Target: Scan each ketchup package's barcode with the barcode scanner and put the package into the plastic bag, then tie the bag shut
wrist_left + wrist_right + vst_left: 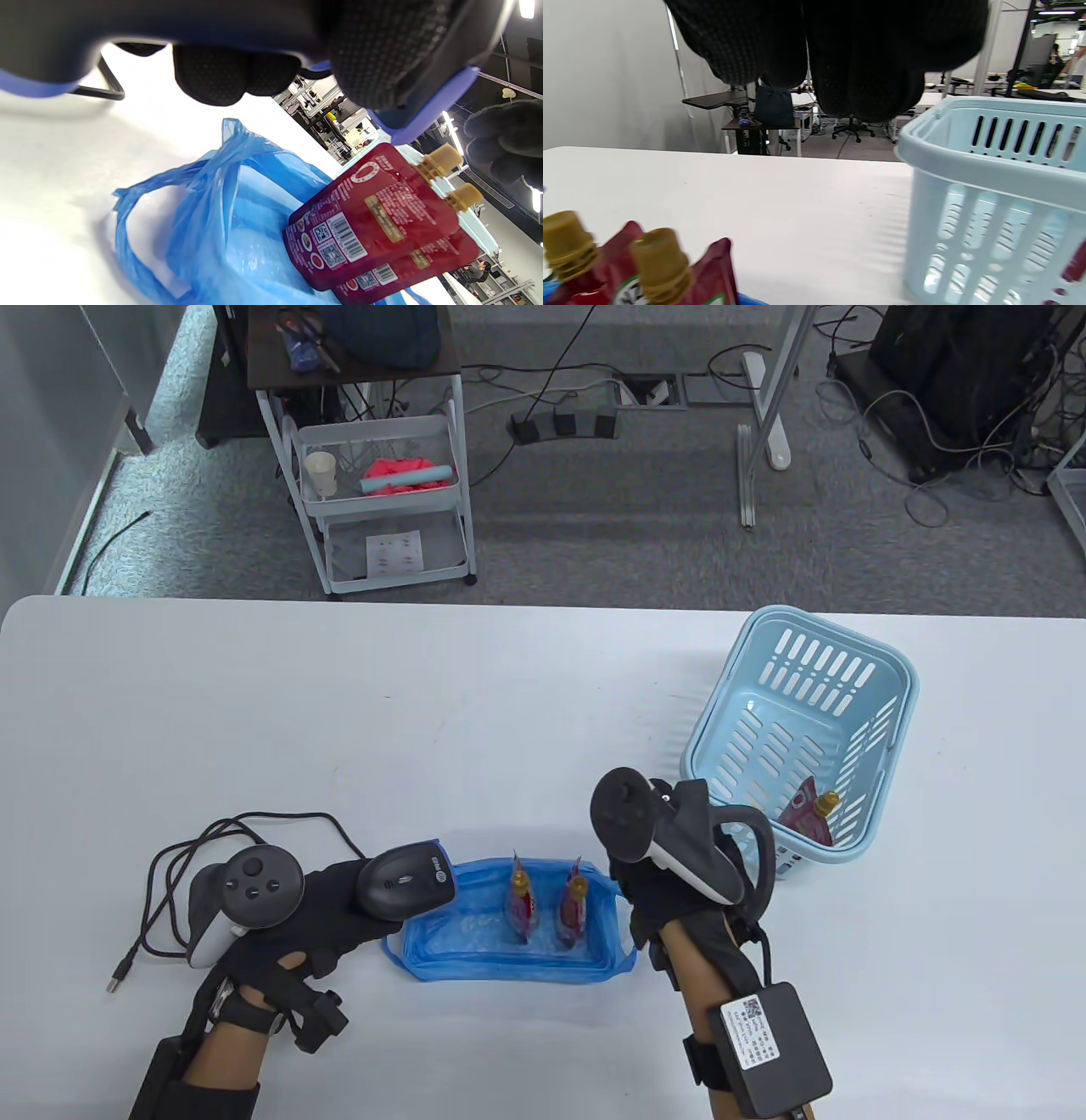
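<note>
Left hand (288,916) grips barcode scanner (405,886), fingers curled round its handle, head aimed toward the bag just beside it on the thumb side. Cable (182,857) trails off behind the hand across the surface (339,712).

Right hand (670,891) near the bag's other end, holding nothing visible; fingers hang down in the right wrist view, curl hard to judge, so open or closed: cannot tell.

Between the two hands: blue plastic bag (509,937), mouth open, two ketchup packages (547,908) standing inside, caps up, barcodes visible in the left wrist view. Handles loose, not tied.

Beyond the right hand, just past it: blue basket (874,661) with one more ketchup pouch (810,814) left inside.

Judged roughly two thirds through the packing: two bagged, one to fetch, scan and drop in, then tying not yet done.
</note>
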`<state>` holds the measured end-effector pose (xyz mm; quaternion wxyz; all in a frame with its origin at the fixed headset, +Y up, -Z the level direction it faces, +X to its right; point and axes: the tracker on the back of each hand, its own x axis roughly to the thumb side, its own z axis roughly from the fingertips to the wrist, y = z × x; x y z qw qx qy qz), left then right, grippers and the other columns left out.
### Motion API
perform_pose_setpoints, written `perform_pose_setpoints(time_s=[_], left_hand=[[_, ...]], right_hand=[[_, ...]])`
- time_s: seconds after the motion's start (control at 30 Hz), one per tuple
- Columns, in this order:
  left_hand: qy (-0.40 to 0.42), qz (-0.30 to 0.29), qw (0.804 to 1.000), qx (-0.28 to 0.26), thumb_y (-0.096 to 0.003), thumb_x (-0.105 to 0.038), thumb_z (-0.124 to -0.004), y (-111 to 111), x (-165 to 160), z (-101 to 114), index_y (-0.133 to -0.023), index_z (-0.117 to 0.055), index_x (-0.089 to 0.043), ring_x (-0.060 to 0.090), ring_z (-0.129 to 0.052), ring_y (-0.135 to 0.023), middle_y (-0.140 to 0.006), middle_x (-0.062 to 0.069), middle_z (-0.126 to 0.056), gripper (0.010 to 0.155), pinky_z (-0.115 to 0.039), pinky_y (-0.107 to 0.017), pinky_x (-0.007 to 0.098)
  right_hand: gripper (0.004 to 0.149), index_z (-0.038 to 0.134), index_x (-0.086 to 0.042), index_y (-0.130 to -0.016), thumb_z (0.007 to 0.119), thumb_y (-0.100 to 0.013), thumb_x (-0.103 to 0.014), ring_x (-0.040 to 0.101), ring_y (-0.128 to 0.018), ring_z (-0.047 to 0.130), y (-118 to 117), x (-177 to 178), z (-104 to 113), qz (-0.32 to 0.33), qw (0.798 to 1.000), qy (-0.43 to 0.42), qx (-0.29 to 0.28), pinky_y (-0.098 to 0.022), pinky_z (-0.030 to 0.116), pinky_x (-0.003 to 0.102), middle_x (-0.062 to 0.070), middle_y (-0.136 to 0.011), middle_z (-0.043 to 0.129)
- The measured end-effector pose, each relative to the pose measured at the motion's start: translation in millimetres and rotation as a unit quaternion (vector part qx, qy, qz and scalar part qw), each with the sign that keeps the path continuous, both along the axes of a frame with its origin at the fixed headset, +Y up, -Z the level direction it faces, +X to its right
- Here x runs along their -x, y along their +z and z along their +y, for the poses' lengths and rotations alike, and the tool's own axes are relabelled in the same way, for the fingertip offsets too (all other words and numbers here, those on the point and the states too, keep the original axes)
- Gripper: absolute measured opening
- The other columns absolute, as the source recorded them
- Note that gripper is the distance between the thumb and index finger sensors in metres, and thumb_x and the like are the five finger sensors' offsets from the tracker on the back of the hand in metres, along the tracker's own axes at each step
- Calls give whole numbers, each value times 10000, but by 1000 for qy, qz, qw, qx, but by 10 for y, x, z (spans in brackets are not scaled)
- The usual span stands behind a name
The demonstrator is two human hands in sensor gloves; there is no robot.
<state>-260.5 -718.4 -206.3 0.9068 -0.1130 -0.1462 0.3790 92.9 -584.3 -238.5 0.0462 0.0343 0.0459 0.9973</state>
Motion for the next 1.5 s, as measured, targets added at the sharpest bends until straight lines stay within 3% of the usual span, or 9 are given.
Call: perform_pose_setpoints(time_s=[0.4, 0.7, 1.17, 1.5], left_hand=[[-4, 4, 1000, 3, -437, -484, -891, -10, 17, -11, -895, -833, -252, 290, -988, -679, -862, -23, -895, 517, -760, -630, 538], [-8, 10, 1000, 4, -437, -484, -891, -20, 42, -19, -895, -834, -252, 290, -987, -681, -861, -25, -896, 517, -760, -630, 539], [-19, 19, 1000, 15, -436, -484, -892, -46, 78, -65, -895, -835, -253, 291, -987, -680, -861, -22, -896, 517, -760, -630, 539], [-24, 21, 999, 19, -437, -483, -891, -50, 80, -74, -896, -834, -252, 292, -986, -681, -862, -20, -894, 517, -758, -631, 540]], right_hand=[[507, 695, -140, -1015, 768, -537, -296, 435, -750, 832, -133, -834, 4, -131, 991, -19, 24, -477, 767, 479, 233, -987, 757], [515, 677, -146, -1027, 763, -539, -284, 446, -771, 811, -266, -1256, -73, -206, 977, -24, 43, -487, 758, 486, 251, -1014, 717], [542, 651, -155, -1048, 768, -538, -295, 451, -776, 798, -530, -1420, -394, -260, 961, 37, 86, -485, 756, 482, 280, -1056, 655], [497, 694, -155, -1013, 781, -531, -241, 410, -726, 836, -615, -1401, -488, -259, 959, 55, 103, -461, 766, 456, 232, -990, 742]])
